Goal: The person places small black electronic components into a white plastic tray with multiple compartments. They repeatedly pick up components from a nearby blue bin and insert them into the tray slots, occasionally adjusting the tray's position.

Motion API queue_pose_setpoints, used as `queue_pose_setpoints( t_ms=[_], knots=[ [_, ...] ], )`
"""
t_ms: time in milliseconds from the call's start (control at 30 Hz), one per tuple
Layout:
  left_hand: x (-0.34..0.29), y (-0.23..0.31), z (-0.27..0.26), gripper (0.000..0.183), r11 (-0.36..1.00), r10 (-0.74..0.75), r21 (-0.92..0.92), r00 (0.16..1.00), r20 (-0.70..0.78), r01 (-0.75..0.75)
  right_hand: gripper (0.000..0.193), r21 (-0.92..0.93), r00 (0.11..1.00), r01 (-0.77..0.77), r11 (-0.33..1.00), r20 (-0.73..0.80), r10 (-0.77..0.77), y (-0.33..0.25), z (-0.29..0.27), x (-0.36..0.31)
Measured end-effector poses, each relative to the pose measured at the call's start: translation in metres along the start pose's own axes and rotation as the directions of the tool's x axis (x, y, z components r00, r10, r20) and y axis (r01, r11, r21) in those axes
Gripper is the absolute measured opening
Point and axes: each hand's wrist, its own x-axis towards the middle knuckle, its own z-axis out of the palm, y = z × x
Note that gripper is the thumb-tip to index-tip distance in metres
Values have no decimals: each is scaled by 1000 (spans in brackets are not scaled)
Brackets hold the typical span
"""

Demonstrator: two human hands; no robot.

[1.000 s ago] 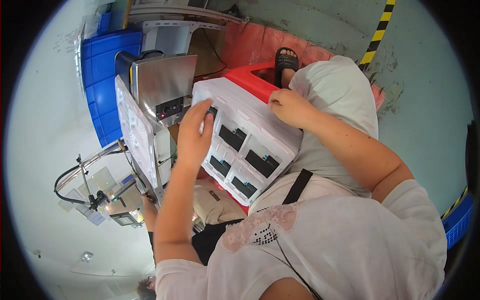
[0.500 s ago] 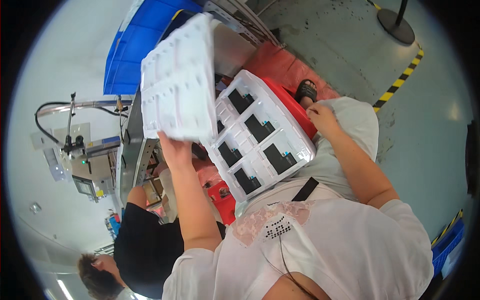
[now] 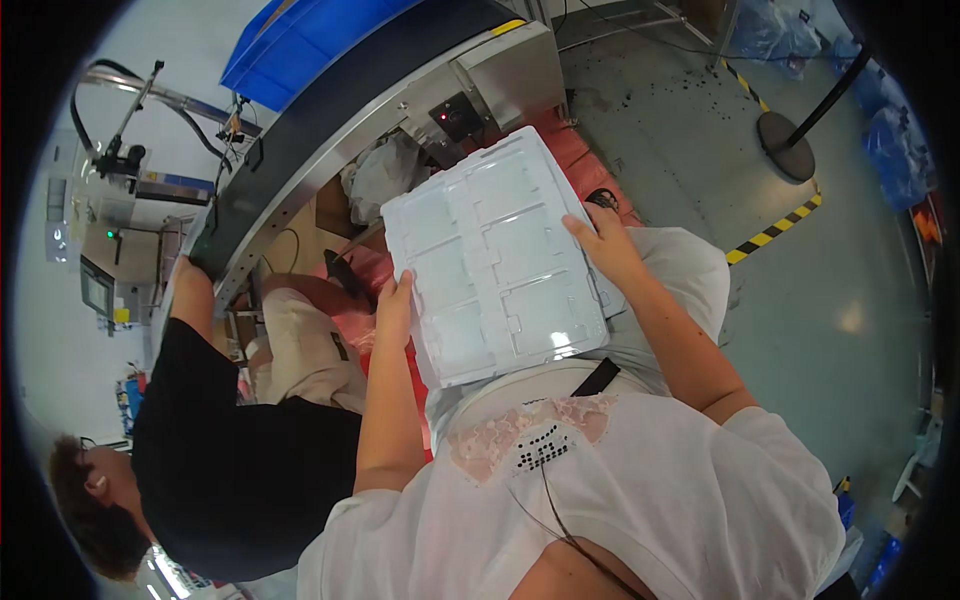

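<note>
A white plastic tray (image 3: 495,250) with several shallow rectangular compartments lies over my lap, its compartments holding nothing visible. My left hand (image 3: 396,305) grips its left edge, thumb along the rim and the other fingers mostly hidden beneath. On the opposite side my right hand (image 3: 606,248) closes around the right edge, fingers on the rim. Another tray's edge shows just under the right side. The black flat pieces seen before are covered from view.
A conveyor (image 3: 330,120) with a metal side runs ahead, carrying a blue bin (image 3: 300,50). To my left sits a person in a black shirt (image 3: 240,440), one arm at the conveyor. Red sheeting (image 3: 590,165) lies beneath. A post base (image 3: 785,146) stands on the floor at right.
The raised white tray has come down onto the tray of black flat pieces, hiding them. My right hand has moved from beside my leg to the tray's right edge. The view has shifted.
</note>
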Motion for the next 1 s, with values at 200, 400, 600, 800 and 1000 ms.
queue_pose_setpoints(
  t_ms=[200, 400, 600, 800, 1000],
  knots=[
    [21, 11, 33, 45, 990, 32, 136, 998, -62, -23, 55, 35, 954, -291, 956, 82, 287, -10, -8, 7],
    [5, 19, 48, 40, 996, 46, 86, 989, -143, -34, 58, -319, 922, -353, 880, 39, 384, -16, -13, 35],
    [4, -3, 45, 39, 984, 152, 126, 969, -194, -129, 49, -503, 888, -349, 790, 92, 451, -50, -18, 38],
    [24, 101, -10, 30, 777, 589, 62, 688, -424, -626, 25, -355, 988, 143, 924, 3, -152, -130, 0, 86],
    [134, 222, -112, 24, 578, 815, 713, 248, -523, -397, 28, -219, 839, 543, 811, 91, -537, -250, 118, 219]
  ],
)
